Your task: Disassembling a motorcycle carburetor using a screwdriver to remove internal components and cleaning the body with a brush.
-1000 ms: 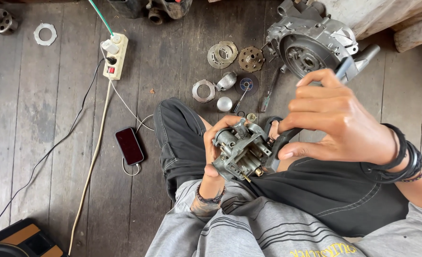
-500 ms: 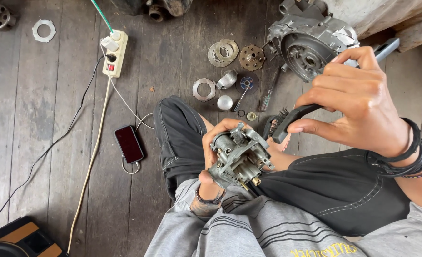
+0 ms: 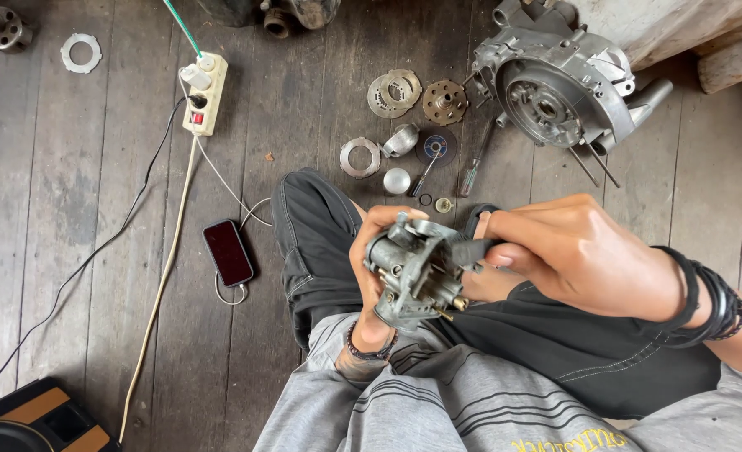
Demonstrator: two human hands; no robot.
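Over the person's lap, above the plank floor (image 3: 94, 251), the right hand (image 3: 580, 251) curls closed, pinching a dark tool handle (image 3: 471, 249) against the grey metal carburettor (image 3: 413, 272). Just left, the left hand (image 3: 371, 268) wraps fingers around that carburettor.

carburetor (image 3: 413, 272): dull grey cast metal | floor (image 3: 78, 201): rough weathered wood | phone (image 3: 228, 252): glossy dark screen | engine casing (image 3: 555, 84): matt grey metal | trousers (image 3: 320, 234): black cloth

Tool tip (image 3: 469, 251) behind right-hand fingers (image 3: 513, 243)
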